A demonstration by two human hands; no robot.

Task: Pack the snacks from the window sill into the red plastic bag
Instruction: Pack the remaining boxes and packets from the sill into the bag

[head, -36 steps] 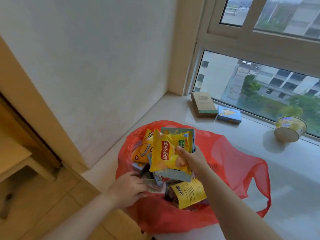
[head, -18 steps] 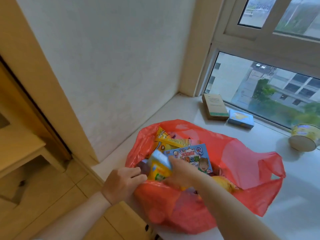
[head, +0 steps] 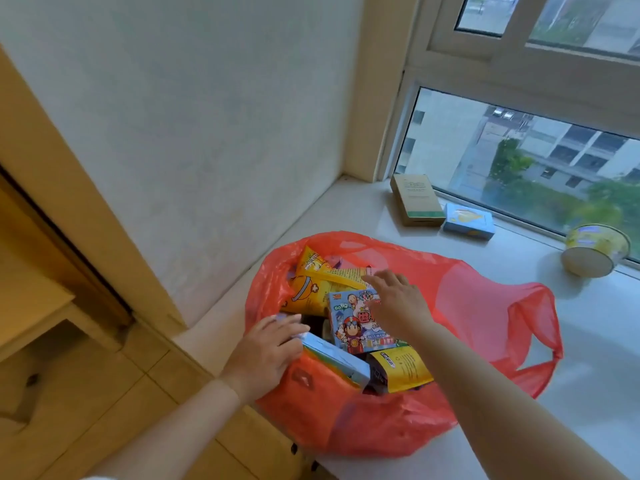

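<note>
The red plastic bag (head: pixel 485 306) is sitting open on the window sill (head: pixel 606 341), filling the lower middle of the frame, its mouth gaping toward the wall on the left. Inside it several snacks are lying jumbled together: a yellow pouch with a cartoon bowl (head: pixel 308 289) toward the upper left of the opening, a blue cartoon box (head: pixel 349 323) in the centre, a pale blue box (head: pixel 332 358) leaning at the near edge, and a yellow packet with black print (head: pixel 405 368) at the lower right of the pile.

The left hand (head: pixel 266 351) is resting on the near rim, fingers fairly straight and lying over the end of the pale blue box, pressing rather than gripping. The right hand (head: pixel 398 303) is hovering over the blue cartoon box with fingers spread and relaxed, holding nothing.

Farther along the sill, toward the upper right of the frame, a brown flat box (head: pixel 415 199) is lying next to a small blue packet (head: pixel 469 221), and well apart from them a yellow paper cup (head: pixel 594 249) is lying on its side against the window frame.
</note>
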